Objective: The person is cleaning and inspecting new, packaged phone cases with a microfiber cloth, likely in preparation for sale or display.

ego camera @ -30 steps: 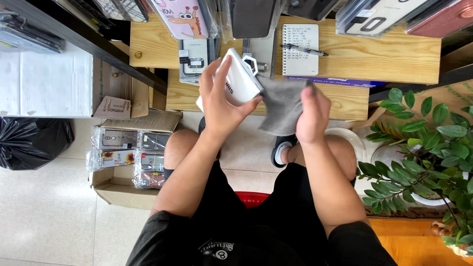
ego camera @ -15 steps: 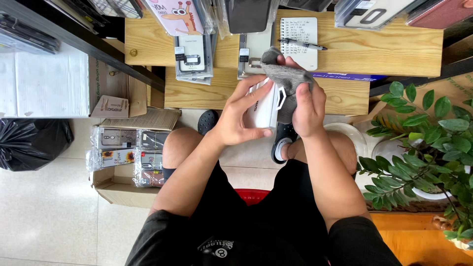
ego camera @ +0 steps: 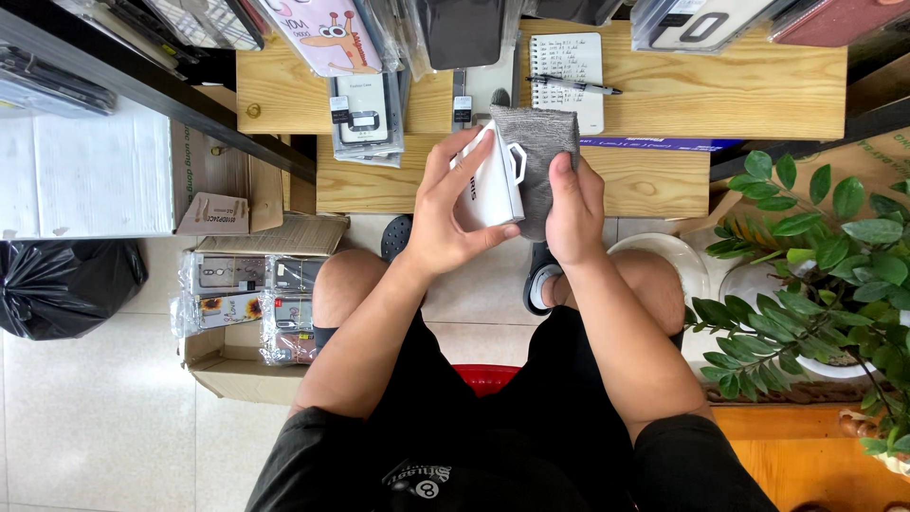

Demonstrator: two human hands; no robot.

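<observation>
The white phone case [ego camera: 493, 180] sits upright in our left hand [ego camera: 450, 223], held above our knees and just in front of the wooden worktop [ego camera: 664, 85], with its camera cut-out showing near the top edge. Our left fingers [ego camera: 453, 156] are curled around its back and near side, thumb along the lower edge, gripping it firmly. Our right hand [ego camera: 573, 213] presses a grey cloth [ego camera: 536, 152] flat against the far face of the case; those fingers are closed together on the fabric, pinching it to the case (the fingertips themselves are hidden behind the cloth).

We judge the wiping to be in mid-course: cloth and case are in full contact, so the case is already picked up and being cleaned, but nothing shows it finished, and it has not been bagged or set down. Whether the near face has been wiped we cannot tell.

On the worktop lie a spiral notebook [ego camera: 569, 66] with a pen [ego camera: 573, 86] across it, and packaged phone cases [ego camera: 365, 118] hanging over the edge. A cardboard box [ego camera: 246, 313] of more wrapped cases stands on the floor to our left, a black rubbish bag [ego camera: 62, 284] beyond it, and a leafy potted plant [ego camera: 815, 275] to our right.
</observation>
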